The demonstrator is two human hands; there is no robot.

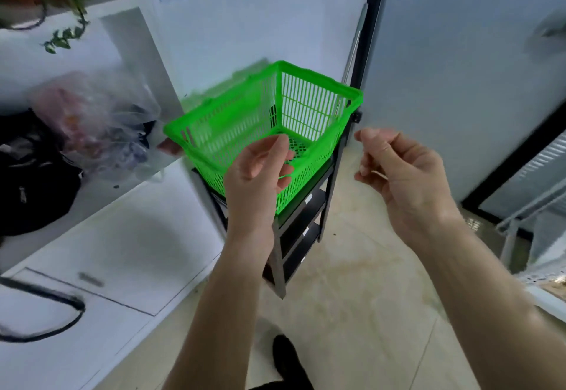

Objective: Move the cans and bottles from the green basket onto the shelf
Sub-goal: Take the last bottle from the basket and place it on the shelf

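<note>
**Green basket on the dark shelf, both your hands raised in front of it**

Pale, mottled floor (361,313) fills the lower centre of the frame, with open room to the right of the rack and toward you. White cabinetry (122,252) runs along the left side, and a grey-blue wall (459,83) with a black vertical frame closes off the upper right.

You have one green basket (309,99), one dark shelf (306,224) and two hands in view. The basket is slatted plastic with a thick rim and a perforated floor; it sits on the top tier of the shelf, in the middle of the frame. What shows of its inside holds no can or bottle, though your left hand covers the near part. The shelf is a narrow rack of dark tiers on grey metal posts, tight against the white cabinet at its left. Small pale shapes show on the lower tiers, too blurred to identify.

Your left hand (257,172) is up in front of the basket's near rim, fingers loosely curled, holding nothing. Your right hand (401,172) hangs to the right of the basket, apart from it, fingers also loosely curled, with nothing in them.

At left centre, one crumpled clear plastic bag (101,123) and one black bag (33,181) rest on a cabinet ledge. One trailing green plant (67,31) hangs in the upper left. One dark shoe (288,359) shows at the bottom centre.
</note>
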